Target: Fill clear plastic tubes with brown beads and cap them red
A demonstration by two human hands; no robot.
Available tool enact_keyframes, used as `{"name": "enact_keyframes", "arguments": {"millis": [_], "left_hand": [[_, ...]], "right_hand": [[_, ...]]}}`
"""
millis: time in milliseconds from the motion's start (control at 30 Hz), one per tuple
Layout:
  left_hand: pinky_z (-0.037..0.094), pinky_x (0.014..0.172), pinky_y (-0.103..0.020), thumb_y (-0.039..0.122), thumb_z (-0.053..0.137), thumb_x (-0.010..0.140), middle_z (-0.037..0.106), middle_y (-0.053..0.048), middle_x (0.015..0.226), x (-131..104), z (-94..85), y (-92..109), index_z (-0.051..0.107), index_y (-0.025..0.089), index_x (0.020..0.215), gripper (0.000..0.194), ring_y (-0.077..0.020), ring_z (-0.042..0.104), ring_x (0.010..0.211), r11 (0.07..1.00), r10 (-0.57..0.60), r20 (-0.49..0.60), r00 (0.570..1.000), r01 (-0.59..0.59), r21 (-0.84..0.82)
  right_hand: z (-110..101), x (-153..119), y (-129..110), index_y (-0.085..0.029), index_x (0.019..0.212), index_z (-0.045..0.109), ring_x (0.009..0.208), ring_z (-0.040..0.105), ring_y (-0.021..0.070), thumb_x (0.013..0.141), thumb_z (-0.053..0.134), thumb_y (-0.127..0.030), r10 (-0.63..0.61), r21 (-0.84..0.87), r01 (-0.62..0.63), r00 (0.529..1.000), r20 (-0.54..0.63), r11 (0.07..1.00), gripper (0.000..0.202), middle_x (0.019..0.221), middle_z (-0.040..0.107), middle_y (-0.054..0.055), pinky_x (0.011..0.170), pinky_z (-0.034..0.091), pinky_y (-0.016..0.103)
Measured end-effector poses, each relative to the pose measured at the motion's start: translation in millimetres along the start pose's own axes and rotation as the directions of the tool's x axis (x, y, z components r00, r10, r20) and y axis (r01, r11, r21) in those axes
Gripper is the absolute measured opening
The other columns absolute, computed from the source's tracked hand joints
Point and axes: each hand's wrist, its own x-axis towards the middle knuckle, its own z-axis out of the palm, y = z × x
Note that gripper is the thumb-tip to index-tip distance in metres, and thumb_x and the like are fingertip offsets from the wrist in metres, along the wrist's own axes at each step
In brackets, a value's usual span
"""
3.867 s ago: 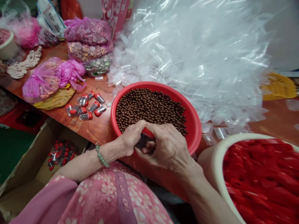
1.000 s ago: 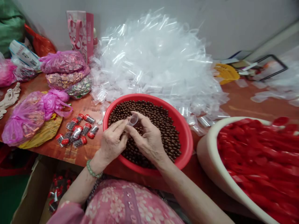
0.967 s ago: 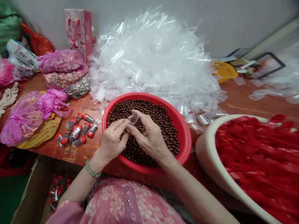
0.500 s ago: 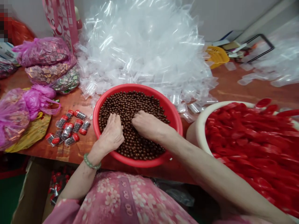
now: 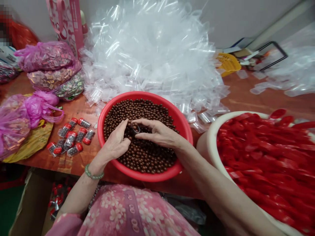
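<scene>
A reddish-brown worktop (image 5: 246, 101) runs along a grey wall. Over a red basin (image 5: 150, 177) of glossy brown balls (image 5: 150, 157), a clear plastic tube (image 5: 136, 131) sits near the centre, a little toward 11 o'clock. The right hand (image 5: 158, 133) reaches in from 4 o'clock, its grip clamped on the tube between fingers and thumb; the left hand (image 5: 114, 141) comes from 8 o'clock, its grip apart, fingertips just beside the tube. From the basin, red-capped tubes (image 5: 70, 138) lie at 9 o'clock, pink bags (image 5: 48, 54) at 10, a clear-tube heap (image 5: 152, 55) at 12, a yellow basket (image 5: 227, 64) at 2, and a cream tub (image 5: 213, 141) of red plastic pieces (image 5: 265, 167) at 4.
</scene>
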Motion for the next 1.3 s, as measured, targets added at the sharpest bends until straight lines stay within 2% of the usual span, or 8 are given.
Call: {"name": "enact_keyframes", "arguments": {"millis": [133,300,467,667,967,1067,1200,1300], "left_hand": [[0.035,0.117,-0.048,0.019,0.056,0.080,0.049,-0.019,0.146,-1,5.6,2,0.044,0.009,0.140,0.062,-0.0278,0.048,0.135,0.967,-0.032,-0.049,0.998,0.019,-0.253],[0.047,0.105,-0.040,0.021,0.064,0.080,0.062,-0.014,0.133,0,9.7,9,0.053,0.012,0.131,0.054,-0.0245,0.062,0.120,0.763,-0.066,0.104,0.992,0.118,-0.635],[0.042,0.109,-0.039,0.019,0.071,0.075,0.063,-0.012,0.133,-4,6.7,17,0.059,0.012,0.130,0.057,-0.0262,0.060,0.121,0.819,-0.106,0.076,0.991,0.131,-0.559],[0.048,0.099,-0.033,0.019,0.067,0.080,0.072,-0.007,0.116,-3,5.5,27,0.063,0.014,0.125,0.045,-0.0221,0.066,0.107,0.858,-0.042,0.105,0.994,0.090,-0.506],[0.052,0.085,-0.029,0.019,0.074,0.071,0.072,-0.007,0.105,-1,13.9,17,0.056,0.012,0.131,0.062,-0.0162,0.066,0.090,0.710,-0.191,0.114,0.975,0.217,-0.670],[0.050,0.079,-0.025,0.017,0.073,0.071,0.071,-0.005,0.099,-1,12.8,17,0.064,0.012,0.119,0.049,-0.0126,0.064,0.083,0.689,-0.173,0.107,0.979,0.198,-0.697],[0.047,0.078,-0.023,0.019,0.070,0.074,0.068,-0.002,0.087,1,9.3,17,0.069,0.012,0.093,0.020,-0.0111,0.061,0.079,0.748,-0.119,0.078,0.990,0.141,-0.649],[0.047,0.080,-0.024,0.018,0.069,0.075,0.066,-0.001,0.084,2,8.9,15,0.066,0.013,0.087,0.014,-0.0106,0.060,0.079,0.785,-0.141,0.064,0.988,0.151,-0.601]], "right_hand": [[0,-8,-7,-0.022,0.125,0.063,0.123,0.058,0.0234,0.079,0.071,-0.038,0.028,0.204,-0.026,1.000,-0.008,0.979,0.049,0.130,0.065,0.007,0.111,0.039,0.044],[-1,-16,-7,-0.026,0.126,0.065,0.119,0.059,0.0242,0.077,0.074,-0.039,0.016,0.333,-0.018,1.000,0.010,0.943,0.051,0.126,0.066,0.006,0.108,0.041,0.044],[-4,-20,-10,-0.032,0.116,0.071,0.108,0.059,0.0189,0.080,0.074,-0.033,-0.131,0.243,0.131,0.991,-0.015,0.961,0.036,0.109,0.066,0.004,0.101,0.044,0.036],[-8,-23,-17,-0.029,0.115,0.072,0.093,0.061,0.0179,0.082,0.072,-0.034,-0.108,0.191,0.115,0.993,-0.050,0.975,0.034,0.097,0.066,0.003,0.088,0.048,0.033],[-1,-23,-9,-0.025,0.092,0.074,0.081,0.064,0.0150,0.078,0.075,-0.027,-0.136,0.183,0.183,0.960,-0.247,0.966,0.015,0.087,0.070,0.001,0.076,0.050,0.029],[3,-23,-10,-0.023,0.085,0.073,0.078,0.063,0.0162,0.075,0.077,-0.033,-0.103,0.181,0.160,0.951,-0.290,0.970,0.015,0.083,0.070,0.002,0.074,0.051,0.030],[9,-21,-11,-0.022,0.078,0.068,0.069,0.061,0.0142,0.071,0.080,-0.037,-0.027,0.252,0.116,0.943,-0.332,0.961,0.020,0.074,0.066,0.000,0.065,0.051,0.027],[11,-20,-7,-0.021,0.075,0.063,0.060,0.057,0.0120,0.071,0.080,-0.039,0.011,0.310,0.110,0.931,-0.364,0.944,0.024,0.071,0.064,-0.002,0.057,0.049,0.026]]}}
